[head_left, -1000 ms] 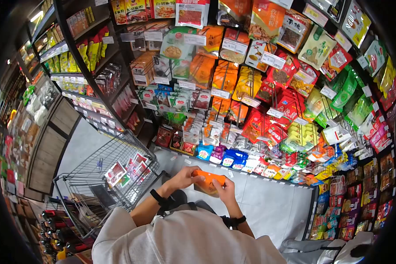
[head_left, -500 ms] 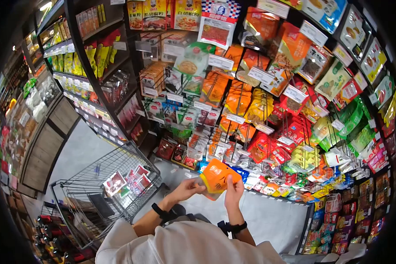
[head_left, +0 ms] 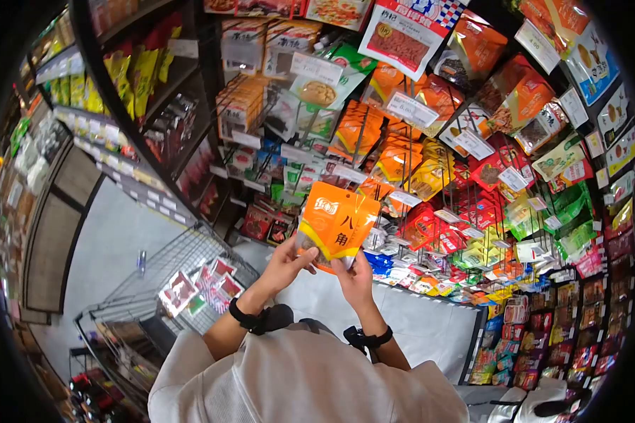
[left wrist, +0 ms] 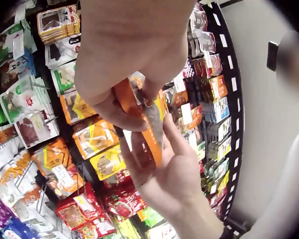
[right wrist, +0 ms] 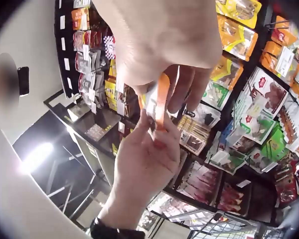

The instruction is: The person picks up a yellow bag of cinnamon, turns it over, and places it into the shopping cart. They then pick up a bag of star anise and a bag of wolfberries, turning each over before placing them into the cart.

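An orange pouch of star anise point(head_left: 337, 222), with a yellow band and dark printing, is held up in front of the hanging racks, its front facing the head camera. My left hand point(head_left: 286, 264) pinches its lower left corner, thumb on the front. At the lower right edge, my right hand point(head_left: 354, 279) pinches it too, thumb in front. Both wrist views show the pouch nearly edge-on: in the left wrist view its orange side point(left wrist: 139, 119) runs between the two hands, and in the right wrist view a narrow orange strip point(right wrist: 162, 99) shows between fingers.
A wire shopping cart point(head_left: 113, 304) with several packets point(head_left: 199, 287) in it stands to the left. Racks of hanging spice pouches point(head_left: 430, 173) with price tags fill the front and right. Dark shelves point(head_left: 173, 77) rise at the left, above grey floor point(head_left: 130, 225).
Both hands have raised the pouch from low over the floor. It has turned so its printed front shows upright. The head view has shifted, with the racks appearing closer.
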A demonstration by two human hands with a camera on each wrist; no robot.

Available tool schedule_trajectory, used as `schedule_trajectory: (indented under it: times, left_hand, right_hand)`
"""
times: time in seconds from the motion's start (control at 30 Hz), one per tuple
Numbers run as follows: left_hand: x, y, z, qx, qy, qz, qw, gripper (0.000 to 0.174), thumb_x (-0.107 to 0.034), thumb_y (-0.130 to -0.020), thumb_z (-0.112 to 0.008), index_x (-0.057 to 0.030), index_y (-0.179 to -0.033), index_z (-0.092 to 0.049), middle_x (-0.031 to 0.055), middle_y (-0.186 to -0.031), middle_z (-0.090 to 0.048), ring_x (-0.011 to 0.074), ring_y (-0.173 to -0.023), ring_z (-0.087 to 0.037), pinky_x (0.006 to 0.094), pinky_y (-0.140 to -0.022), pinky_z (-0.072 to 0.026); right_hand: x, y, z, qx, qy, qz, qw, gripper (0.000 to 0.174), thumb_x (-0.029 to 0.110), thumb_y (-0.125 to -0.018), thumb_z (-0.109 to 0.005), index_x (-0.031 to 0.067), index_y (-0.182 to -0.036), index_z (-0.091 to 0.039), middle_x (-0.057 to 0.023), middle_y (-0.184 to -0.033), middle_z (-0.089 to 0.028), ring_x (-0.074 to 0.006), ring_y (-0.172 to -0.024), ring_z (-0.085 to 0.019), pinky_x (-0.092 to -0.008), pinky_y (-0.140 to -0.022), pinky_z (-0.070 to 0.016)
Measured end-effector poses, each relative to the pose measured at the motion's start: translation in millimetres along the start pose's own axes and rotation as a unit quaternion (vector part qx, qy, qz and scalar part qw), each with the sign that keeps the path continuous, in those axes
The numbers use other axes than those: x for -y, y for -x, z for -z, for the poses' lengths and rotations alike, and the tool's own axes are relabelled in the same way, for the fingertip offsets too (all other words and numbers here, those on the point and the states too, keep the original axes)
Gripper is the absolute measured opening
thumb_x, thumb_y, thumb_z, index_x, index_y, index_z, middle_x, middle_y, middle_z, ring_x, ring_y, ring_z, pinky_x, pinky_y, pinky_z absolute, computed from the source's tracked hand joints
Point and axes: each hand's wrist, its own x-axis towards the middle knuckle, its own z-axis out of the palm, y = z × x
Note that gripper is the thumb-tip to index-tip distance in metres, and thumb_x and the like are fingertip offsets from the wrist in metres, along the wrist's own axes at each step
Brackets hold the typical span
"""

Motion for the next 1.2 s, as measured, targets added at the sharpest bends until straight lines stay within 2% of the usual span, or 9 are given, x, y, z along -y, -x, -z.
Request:
schedule_trajectory:
  times: [0.1,0.33,0.47,0.63,0.7,0.87,0.97,1.13,1.2]
  left_hand:
    - [-5.7,-22.9,18.5,0.037,-0.016,-0.007,0.999,0.03,-0.019,-0.095,-0.065,-0.0025,-0.118,-0.055,0.0023,-0.098,-0.064,0.0103,-0.08,-0.063,0.0277,-0.065,-0.0561]
    - [-23.4,-65.7,21.9,0.067,-0.114,-0.016,0.991,0.03,-0.016,-0.093,-0.066,-0.0024,-0.12,-0.059,0.0022,-0.101,-0.066,0.0068,-0.081,-0.062,0.0236,-0.067,-0.0527]
    - [-57.0,-98.7,-0.7,0.053,-0.129,-0.075,0.987,0.026,-0.014,-0.093,-0.066,-0.0003,-0.115,-0.062,0.0016,-0.097,-0.068,0.0053,-0.085,-0.061,0.0224,-0.071,-0.0517]
    - [-62.8,-151.1,-15.8,0.041,-0.17,-0.134,0.975,0.026,-0.014,-0.093,-0.066,0.0002,-0.114,-0.061,0.0022,-0.095,-0.068,0.0052,-0.084,-0.061,0.0222,-0.071,-0.0514]
    - [-65.5,-163.7,-28.1,0.013,-0.153,-0.151,0.976,0.024,-0.015,-0.093,-0.067,0.0,-0.112,-0.061,0.0001,-0.087,-0.065,0.0022,-0.075,-0.057,0.0202,-0.064,-0.048]
    - [-76.1,-185.6,-48.7,0.002,-0.112,-0.186,0.976,0.021,-0.013,-0.093,-0.066,-0.0013,-0.111,-0.061,-0.0029,-0.088,-0.062,0.0,-0.07,-0.051,0.0179,-0.061,-0.0433]
    - [-84.2,-184.6,-58.1,-0.008,-0.122,-0.181,0.976,0.021,-0.011,-0.095,-0.063,-0.001,-0.114,-0.06,-0.002,-0.095,-0.063,0.0022,-0.078,-0.055,0.0189,-0.068,-0.0454]
    - [-72.1,-178.5,-57.6,-0.004,-0.107,-0.204,0.973,0.026,-0.005,-0.095,-0.061,0.0011,-0.12,-0.058,0.0017,-0.104,-0.065,0.0059,-0.091,-0.059,0.0221,-0.079,-0.0486]
    - [-62.2,-173.1,-51.5,0.01,-0.086,-0.191,0.978,0.028,-0.003,-0.094,-0.062,0.0015,-0.121,-0.057,0.0033,-0.105,-0.066,0.0082,-0.095,-0.06,0.0238,-0.083,-0.0489]
  right_hand:
    - [3.9,-14.0,-8.4,-0.025,0.052,-0.002,0.998,0.042,0.007,-0.09,-0.067,0.0005,-0.127,-0.048,-0.0071,-0.112,-0.064,-0.0119,-0.099,-0.063,-0.0247,-0.08,-0.0503]
    - [3.9,-39.6,-26.2,-0.089,0.0,0.093,0.992,0.063,0.001,-0.096,-0.052,0.0002,-0.148,-0.016,-0.015,-0.132,-0.048,-0.0193,-0.116,-0.054,-0.0285,-0.087,-0.0501]
    - [37.1,-72.9,-15.5,-0.067,-0.058,0.07,0.994,0.062,0.001,-0.098,-0.048,0.0007,-0.149,-0.014,-0.0144,-0.132,-0.048,-0.0185,-0.117,-0.053,-0.0284,-0.092,-0.0475]
    - [42.9,-122.7,5.5,-0.095,-0.005,0.143,0.985,0.057,0.005,-0.098,-0.05,0.0013,-0.147,-0.021,-0.0114,-0.127,-0.051,-0.0144,-0.109,-0.053,-0.0253,-0.089,-0.0452]
    - [50.9,-137.8,13.2,-0.111,0.001,0.15,0.982,0.054,0.008,-0.099,-0.051,0.0012,-0.146,-0.024,-0.0103,-0.124,-0.052,-0.0134,-0.106,-0.053,-0.0247,-0.088,-0.0445]
    - [63.4,-166.2,42.8,-0.068,0.042,0.156,0.984,0.05,0.011,-0.099,-0.052,0.0003,-0.142,-0.029,-0.0079,-0.111,-0.058,-0.0083,-0.088,-0.056,-0.022,-0.068,-0.0472]
    - [63.4,-178.3,51.4,-0.041,0.007,0.183,0.982,0.049,0.012,-0.098,-0.053,-0.0006,-0.141,-0.032,-0.0083,-0.108,-0.06,-0.0106,-0.087,-0.058,-0.0247,-0.07,-0.0487]
    - [59.9,-182.9,65.2,-0.033,0.072,0.249,0.965,0.04,0.012,-0.095,-0.057,-0.0057,-0.129,-0.046,-0.0191,-0.106,-0.065,-0.0273,-0.094,-0.067,-0.0342,-0.078,-0.0516]
    - [55.2,-174.9,71.6,-0.006,0.076,0.236,0.969,0.039,0.01,-0.094,-0.058,-0.0062,-0.127,-0.047,-0.0197,-0.103,-0.067,-0.0296,-0.093,-0.068,-0.0355,-0.078,-0.052]
